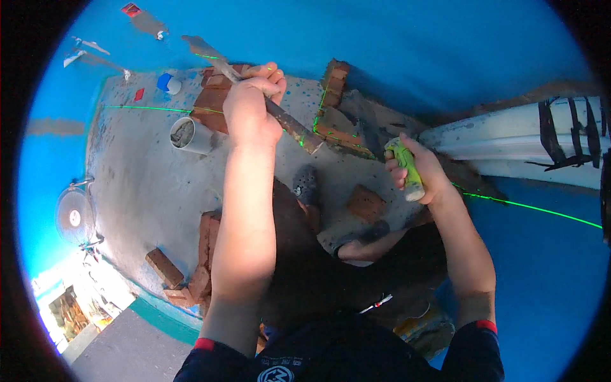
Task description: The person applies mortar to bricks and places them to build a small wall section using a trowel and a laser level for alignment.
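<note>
My left hand [253,108] is closed around a long, narrow flat bar [289,127], dark and smeared with grey. The bar slants from the upper left down to the right, sticking out on both sides of my fist, and its lower end hangs near the corner of a low brick wall [331,95]. My right hand [420,167] grips a hand tool by its bright green handle [405,167], butt end toward me. What is at the tool's other end, against the dark background beside the bricks, I cannot make out.
A bucket of grey mortar [184,134] stands left of my left arm, near stacked bricks [210,105]. Loose bricks lie by my feet [366,202] and at lower left [164,267]. A fan [75,216] stands far left; a white pipe [515,140] runs right. Green laser lines cross the scene.
</note>
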`<state>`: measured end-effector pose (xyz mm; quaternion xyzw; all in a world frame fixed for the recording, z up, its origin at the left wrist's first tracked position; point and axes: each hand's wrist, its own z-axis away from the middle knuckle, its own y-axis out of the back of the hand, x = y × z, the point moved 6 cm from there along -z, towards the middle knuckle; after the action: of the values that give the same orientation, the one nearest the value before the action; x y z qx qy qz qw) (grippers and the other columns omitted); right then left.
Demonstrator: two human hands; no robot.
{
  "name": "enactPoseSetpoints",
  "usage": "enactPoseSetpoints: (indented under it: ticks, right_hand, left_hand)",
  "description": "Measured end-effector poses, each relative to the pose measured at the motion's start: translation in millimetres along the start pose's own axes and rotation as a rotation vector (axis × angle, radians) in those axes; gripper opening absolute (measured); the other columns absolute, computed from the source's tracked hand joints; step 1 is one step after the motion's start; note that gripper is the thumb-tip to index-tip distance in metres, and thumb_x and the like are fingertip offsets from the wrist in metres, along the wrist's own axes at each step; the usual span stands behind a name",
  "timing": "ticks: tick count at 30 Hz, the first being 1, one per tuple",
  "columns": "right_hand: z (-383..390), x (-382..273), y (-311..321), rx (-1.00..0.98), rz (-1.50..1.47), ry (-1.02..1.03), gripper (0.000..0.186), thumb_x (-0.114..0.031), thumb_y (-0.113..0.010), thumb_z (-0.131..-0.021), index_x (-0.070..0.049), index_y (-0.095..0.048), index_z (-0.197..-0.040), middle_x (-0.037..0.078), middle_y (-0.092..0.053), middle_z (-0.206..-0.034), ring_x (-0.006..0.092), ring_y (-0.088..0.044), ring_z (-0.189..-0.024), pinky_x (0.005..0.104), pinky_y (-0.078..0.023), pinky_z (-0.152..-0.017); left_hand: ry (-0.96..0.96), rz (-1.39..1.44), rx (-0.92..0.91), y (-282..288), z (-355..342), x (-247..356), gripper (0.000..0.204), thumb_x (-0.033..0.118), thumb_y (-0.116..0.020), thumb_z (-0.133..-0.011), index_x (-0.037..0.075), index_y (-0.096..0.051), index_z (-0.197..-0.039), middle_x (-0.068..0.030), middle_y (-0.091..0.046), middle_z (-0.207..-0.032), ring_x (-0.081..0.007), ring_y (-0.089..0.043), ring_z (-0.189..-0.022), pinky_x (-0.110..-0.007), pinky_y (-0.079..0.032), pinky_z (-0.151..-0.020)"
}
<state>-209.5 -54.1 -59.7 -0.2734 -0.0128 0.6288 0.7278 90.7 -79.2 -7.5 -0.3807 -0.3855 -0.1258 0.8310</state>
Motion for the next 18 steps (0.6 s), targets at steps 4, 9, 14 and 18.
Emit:
enactPoseSetpoints:
  ticks: [4,9,14,18]
  right_hand:
    - [-24.4,15.4,-21.6,-0.004,0.097,-0.031,0.039,-0.043,-0.048,-0.096,-0.004,-0.051,-0.093,0.003,-0.050,-0.067,0.0131,-0.048,-0.049,0.0285,-0.045,-0.045]
    - [-44.3,57.1,-67.7,0.058,0.334,0.016,0.047,-0.052,-0.050,-0.092,-0.005,-0.054,-0.086,0.004,-0.053,-0.064,0.0161,-0.053,-0.049,0.0318,-0.045,-0.044]
    - [-70.9,77.6,-68.4,0.181,1.010,0.077,0.067,-0.063,-0.042,-0.090,0.001,-0.059,-0.088,0.011,-0.064,-0.063,0.0211,-0.062,-0.052,0.0358,-0.047,-0.047]
    - [-104.0,92.7,-68.4,0.225,1.061,0.116,0.069,-0.064,-0.042,-0.089,0.002,-0.061,-0.084,0.012,-0.063,-0.063,0.0219,-0.063,-0.054,0.0365,-0.048,-0.051]
  left_hand:
    - [0.002,0.018,0.000,0.5,-1.7,1.5,0.022,-0.016,-0.045,-0.074,-0.006,-0.055,-0.091,-0.0183,-0.057,-0.109,-0.0298,-0.057,-0.102,-0.042,-0.050,-0.092]
    - [0.006,0.024,-0.006,5.5,0.5,5.6,0.023,-0.016,-0.046,-0.071,-0.002,-0.055,-0.087,-0.0158,-0.058,-0.106,-0.0271,-0.058,-0.098,-0.039,-0.049,-0.091]
    - [0.006,0.009,-0.015,15.1,-5.2,7.2,0.024,-0.016,-0.048,-0.070,0.001,-0.056,-0.085,-0.0133,-0.059,-0.104,-0.0248,-0.058,-0.096,-0.037,-0.048,-0.090]
    - [-0.026,-0.034,0.003,15.6,-6.3,12.2,0.028,-0.015,-0.044,-0.074,-0.009,-0.056,-0.099,-0.0175,-0.057,-0.108,-0.0289,-0.057,-0.103,-0.040,-0.049,-0.094]
